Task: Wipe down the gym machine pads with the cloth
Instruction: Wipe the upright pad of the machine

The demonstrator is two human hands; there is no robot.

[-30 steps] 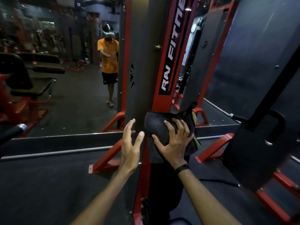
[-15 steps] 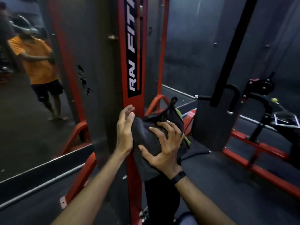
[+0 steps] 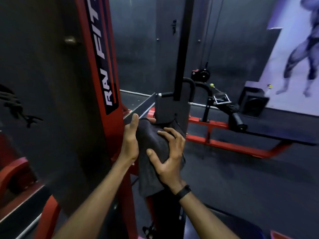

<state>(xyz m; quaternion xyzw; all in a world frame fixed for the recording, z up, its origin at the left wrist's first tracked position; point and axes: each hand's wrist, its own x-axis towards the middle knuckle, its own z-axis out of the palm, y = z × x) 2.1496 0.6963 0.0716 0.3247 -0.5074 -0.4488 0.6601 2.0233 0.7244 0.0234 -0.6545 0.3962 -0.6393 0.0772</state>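
A dark grey cloth (image 3: 150,140) is draped over the top of an upright black pad (image 3: 164,207) in the centre of the head view. My right hand (image 3: 170,156) lies on the cloth with its fingers spread and curled over it, pressing it against the pad. My left hand (image 3: 131,138) rests flat against the cloth's left side, fingers straight and pointing up. The pad's upper part is hidden under the cloth and both hands.
The red machine upright (image 3: 103,69) with white lettering stands just left of my hands, with a dark panel (image 3: 48,94) beside it. A black weight-stack cover (image 3: 174,107) and red floor frame (image 3: 229,145) lie behind. A handle attachment (image 3: 222,100) and a speaker (image 3: 253,102) sit farther right.
The view has swung right, losing the mirror reflection. My left hand came in from free air to lie against the cloth. My right hand stays on the cloth.
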